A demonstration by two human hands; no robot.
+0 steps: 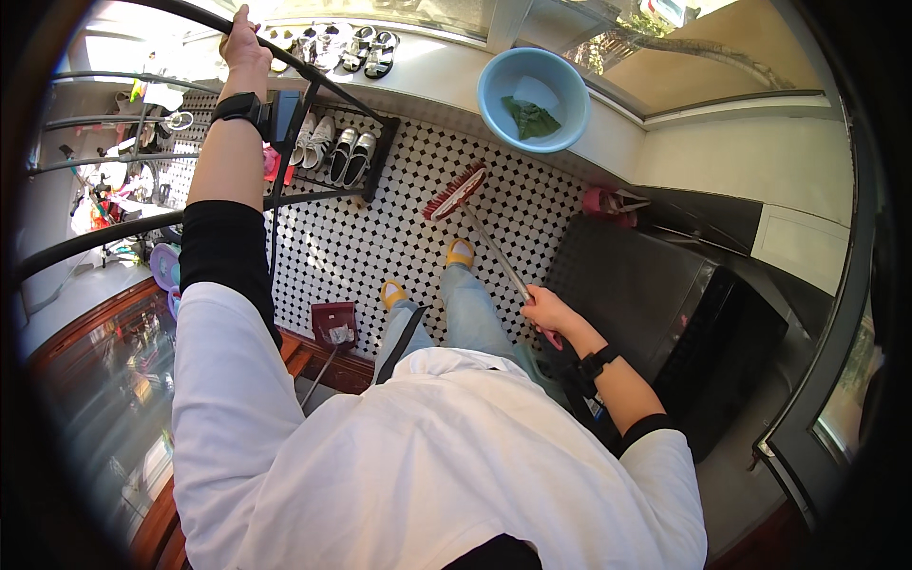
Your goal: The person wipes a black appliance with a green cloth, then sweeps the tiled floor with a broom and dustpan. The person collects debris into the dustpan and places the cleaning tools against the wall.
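Observation:
My left hand (246, 43) is raised at the upper left, its fingers around the black metal bar (296, 65) of a rack. Low at the right, my right hand (547, 311) grips the metal pole of a floor brush (499, 255), close to its pink end. The brush head (456, 192), with dark red bristles, lies on the black-and-white tiled floor (410, 171) beyond my feet in yellow slippers (461, 252). A dark red dustpan (333, 324) with some grey debris in it sits left of my legs.
On the window ledge stand a blue basin (534, 100) holding a green cloth (531, 120) and several sandals (370, 53). A low shoe rack (370, 160) holds shoes at the left. A large black padded box-like piece (627, 285) is at the right, near pink shoes (607, 206).

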